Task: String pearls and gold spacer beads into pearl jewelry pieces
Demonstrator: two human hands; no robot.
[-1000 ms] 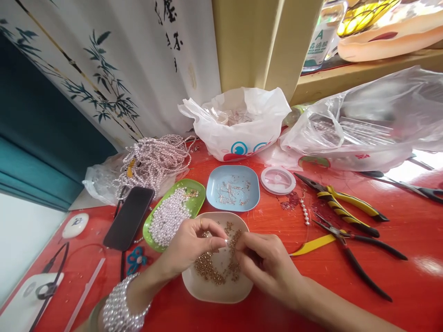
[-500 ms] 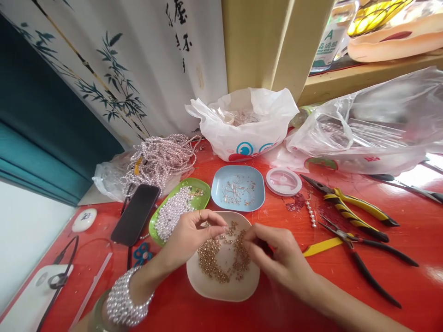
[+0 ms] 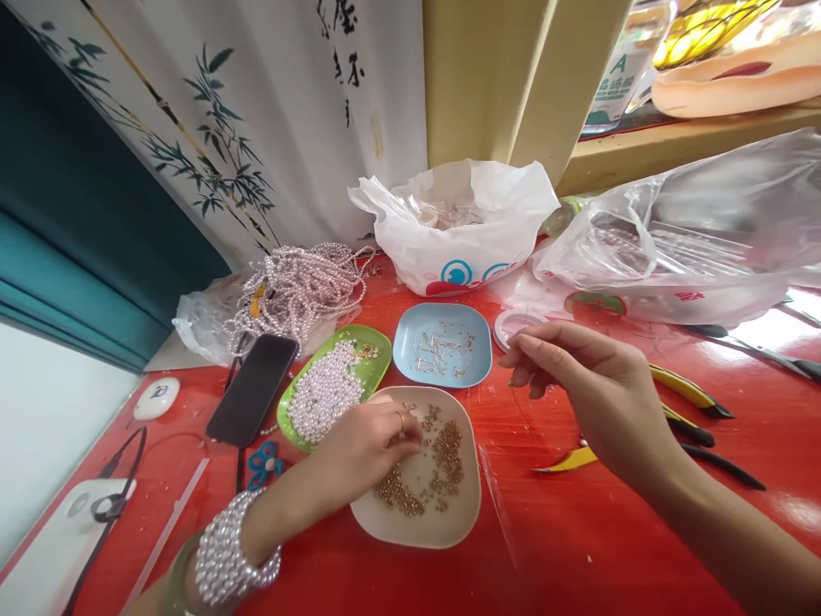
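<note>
My left hand (image 3: 375, 436) is over the beige plate (image 3: 427, 535), its fingers curled down at the gold beads (image 3: 447, 458); whatever the fingertips hold is hidden. Raised to the right of the plates, my right hand (image 3: 570, 368) pinches thumb against forefinger. A thin, clear thread (image 3: 497, 492) shows faintly near it and at the beige plate's right side. Left of the beige plate, a green plate (image 3: 383, 352) holds many white pearl beads (image 3: 327, 389). A blue plate (image 3: 404, 321) behind carries small metal pins and findings.
Pliers with yellow-black handles (image 3: 689, 392) lie partly behind my right forearm. At the back stand a white plastic bag (image 3: 462, 239) and a clear bag (image 3: 673, 257). Bead strands (image 3: 301, 282), a phone (image 3: 253, 389) and a blue flower piece (image 3: 264, 462) are on the left.
My right hand has moved up and right, away from the beige plate, now covering part of the pliers and round lid. My left hand has dropped lower into the gold beads.
</note>
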